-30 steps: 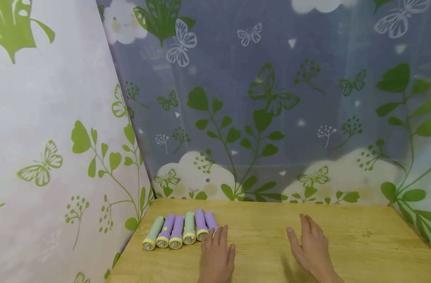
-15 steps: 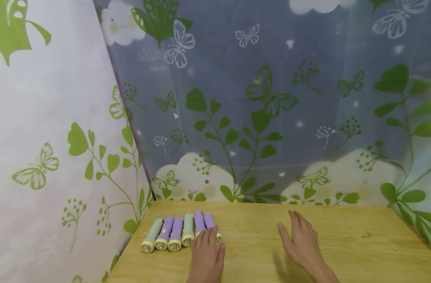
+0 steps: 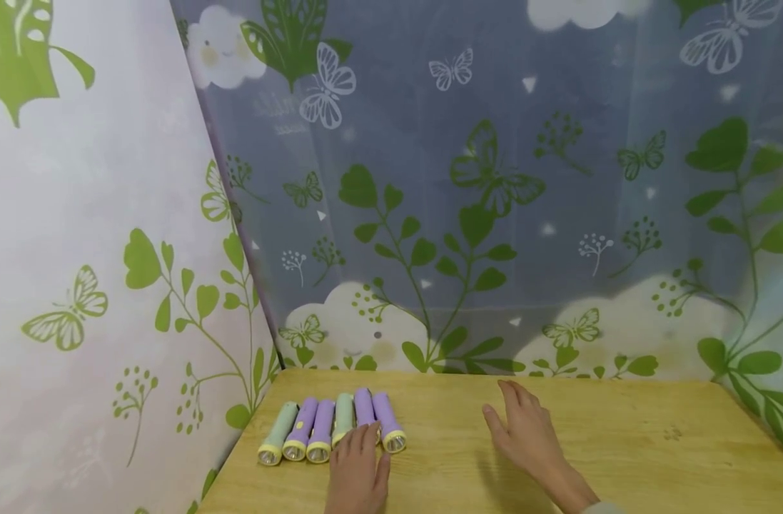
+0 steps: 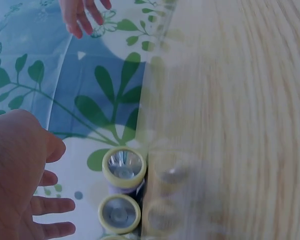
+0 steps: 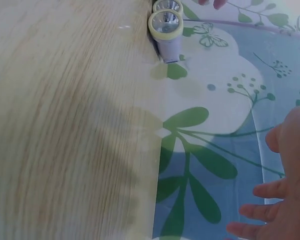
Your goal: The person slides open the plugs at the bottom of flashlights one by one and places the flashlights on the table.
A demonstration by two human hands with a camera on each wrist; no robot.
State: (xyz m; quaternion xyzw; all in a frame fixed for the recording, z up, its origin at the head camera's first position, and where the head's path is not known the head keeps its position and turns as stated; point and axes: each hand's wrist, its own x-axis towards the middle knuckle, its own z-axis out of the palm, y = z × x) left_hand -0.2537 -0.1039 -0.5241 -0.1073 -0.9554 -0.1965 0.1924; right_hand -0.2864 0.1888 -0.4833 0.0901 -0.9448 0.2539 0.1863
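Left hand (image 3: 357,470), right hand (image 3: 524,432): fingers extended, both empty. Row of flashlights (image 3: 322,425) probably wants light, slow contact (round barrels likely roll).

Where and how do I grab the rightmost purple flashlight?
Probably grip the rightmost purple flashlight by its barrel, slimmer than the yellow head, bringing the right hand in from the right: no flashlight lies there, while a purple neighbor sits close on its left.
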